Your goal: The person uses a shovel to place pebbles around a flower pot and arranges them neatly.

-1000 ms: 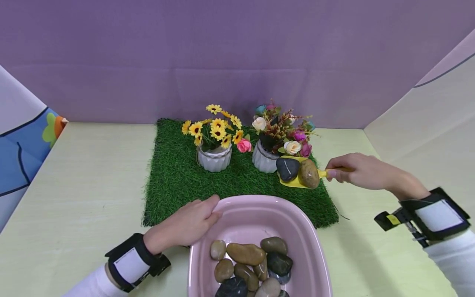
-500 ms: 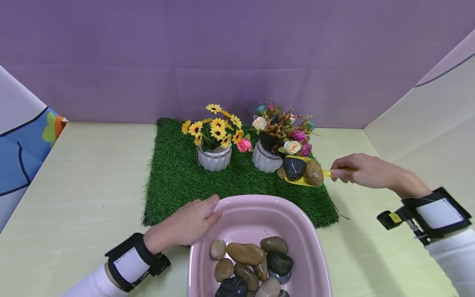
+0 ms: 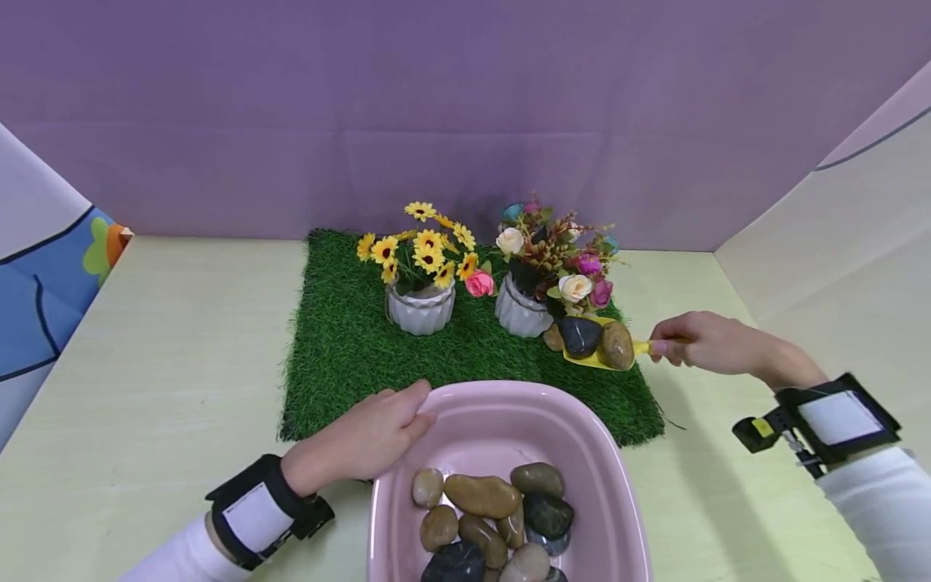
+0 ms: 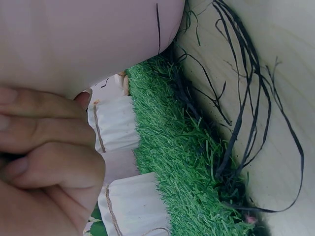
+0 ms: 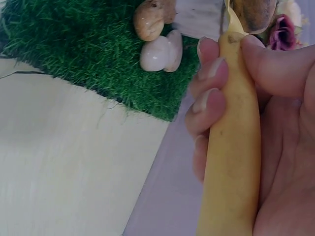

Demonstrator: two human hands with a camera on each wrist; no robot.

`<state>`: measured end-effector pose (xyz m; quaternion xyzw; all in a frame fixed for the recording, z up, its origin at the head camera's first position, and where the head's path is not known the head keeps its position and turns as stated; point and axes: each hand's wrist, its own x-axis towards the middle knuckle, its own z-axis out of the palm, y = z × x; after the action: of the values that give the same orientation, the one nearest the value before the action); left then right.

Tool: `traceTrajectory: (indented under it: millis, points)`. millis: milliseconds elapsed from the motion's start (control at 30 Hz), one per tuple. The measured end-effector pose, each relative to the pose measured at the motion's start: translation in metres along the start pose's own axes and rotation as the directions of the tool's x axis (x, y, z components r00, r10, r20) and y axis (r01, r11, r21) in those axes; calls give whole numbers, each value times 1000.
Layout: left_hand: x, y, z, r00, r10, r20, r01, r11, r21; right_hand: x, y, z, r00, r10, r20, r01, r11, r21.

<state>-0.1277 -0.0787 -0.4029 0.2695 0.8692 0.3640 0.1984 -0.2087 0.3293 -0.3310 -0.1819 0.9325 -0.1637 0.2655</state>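
My right hand (image 3: 709, 343) grips the handle of a yellow toy shovel (image 5: 235, 132), fingers wrapped round it in the right wrist view. Two stones lie on its blade: a dark stone (image 3: 580, 336) with a pale line and a mottled brown stone (image 3: 617, 346). The blade is over the right part of the artificial grass mat (image 3: 342, 356), just right of a white pot (image 3: 520, 311). My left hand (image 3: 374, 432) holds the far left rim of a pink basin (image 3: 614, 485); its fingers curl at the basin's wall in the left wrist view. Several wet stones (image 3: 482, 495) lie inside.
Yellow flowers (image 3: 427, 259) stand in a second white pot (image 3: 420, 311); mixed flowers (image 3: 575, 287) fill the other. A small brown stone (image 3: 553, 337) rests beside that pot, and pale stones (image 5: 155, 52) sit on the mat. A purple cloth (image 3: 465, 121) hangs behind.
My right hand has moved the shovel right, then slightly toward me, with both stones still on it. A small brown stone beside the pot has come into view. The left hand stays put.
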Motion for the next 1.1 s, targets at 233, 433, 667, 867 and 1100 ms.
traceTrajectory:
  millis: [233, 433, 667, 867, 1100]
  points:
    - [1, -1, 1, 1000, 2, 2, -2, 1000, 3, 5, 11, 9, 1000, 4, 11, -4, 1000, 0]
    - [1, -1, 1, 1000, -5, 5, 5, 1000, 1, 8, 17, 19, 1000, 18, 22, -19, 1000, 16]
    - [0, 1, 0, 1000, -9, 0, 9, 1000, 12, 9, 22, 26, 1000, 4, 10, -4, 1000, 20]
    - [1, 1, -1, 1000, -7, 11, 7, 1000, -10, 10, 22, 30, 999, 6, 34, -7, 1000, 6]
    - [0, 0, -1, 1000, -2, 23, 3, 999, -34, 13, 22, 34, 999, -9, 38, 9, 1000, 4]
